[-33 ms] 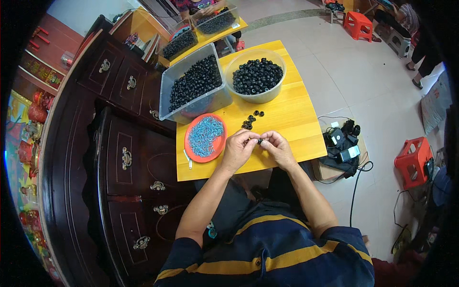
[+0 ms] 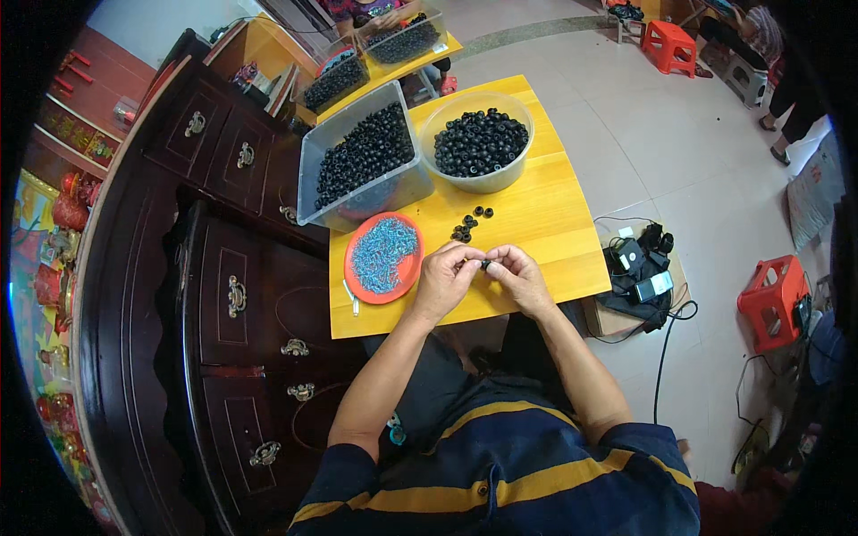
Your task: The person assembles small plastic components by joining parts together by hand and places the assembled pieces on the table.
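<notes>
Above the near part of the yellow table (image 2: 559,205), my left hand (image 2: 445,281) and my right hand (image 2: 524,281) meet fingertip to fingertip. Both pinch one small black round part (image 2: 485,264); its detail is too small to make out. Just beyond my fingers lie several loose black round parts (image 2: 470,221), some showing a hole in the middle. Left of my left hand is a red plate (image 2: 411,271) bearing a heap of tiny bluish metallic pieces (image 2: 382,253).
A clear rectangular bin (image 2: 393,198) and a round translucent tub (image 2: 487,183), both full of black parts, stand farther back. Dark wooden drawers (image 2: 234,268) border the left. Bags and devices (image 2: 639,277) lie right of the table, with a red stool (image 2: 770,304) beyond. Another person sits at the far table.
</notes>
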`<move>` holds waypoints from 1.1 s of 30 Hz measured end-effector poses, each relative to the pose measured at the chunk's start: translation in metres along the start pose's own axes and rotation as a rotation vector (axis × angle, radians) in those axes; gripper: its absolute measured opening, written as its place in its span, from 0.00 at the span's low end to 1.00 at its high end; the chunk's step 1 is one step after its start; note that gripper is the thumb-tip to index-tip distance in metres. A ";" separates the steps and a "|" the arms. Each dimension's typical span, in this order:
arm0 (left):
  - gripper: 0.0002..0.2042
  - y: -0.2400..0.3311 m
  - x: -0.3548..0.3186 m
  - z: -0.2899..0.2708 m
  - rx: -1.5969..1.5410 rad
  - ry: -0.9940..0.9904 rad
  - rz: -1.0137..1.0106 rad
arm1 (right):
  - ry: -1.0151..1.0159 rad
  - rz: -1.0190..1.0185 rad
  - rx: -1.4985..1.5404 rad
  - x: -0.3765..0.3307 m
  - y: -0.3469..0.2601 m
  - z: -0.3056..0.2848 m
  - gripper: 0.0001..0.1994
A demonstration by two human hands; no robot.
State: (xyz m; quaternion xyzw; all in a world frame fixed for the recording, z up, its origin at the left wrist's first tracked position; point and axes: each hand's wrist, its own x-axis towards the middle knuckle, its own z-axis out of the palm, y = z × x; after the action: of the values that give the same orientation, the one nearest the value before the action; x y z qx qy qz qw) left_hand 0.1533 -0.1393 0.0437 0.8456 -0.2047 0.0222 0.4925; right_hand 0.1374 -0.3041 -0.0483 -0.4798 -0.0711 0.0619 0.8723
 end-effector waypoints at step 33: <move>0.14 -0.057 0.031 -0.005 0.582 0.034 -0.038 | -0.162 0.095 0.086 -0.004 -0.010 -0.009 0.10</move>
State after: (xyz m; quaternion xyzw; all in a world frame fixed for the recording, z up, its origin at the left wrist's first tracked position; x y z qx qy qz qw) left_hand 0.2032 -0.1211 0.0069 0.9546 -0.1656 0.0850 0.2328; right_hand 0.1353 -0.3174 -0.0450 -0.4381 -0.1158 0.1447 0.8796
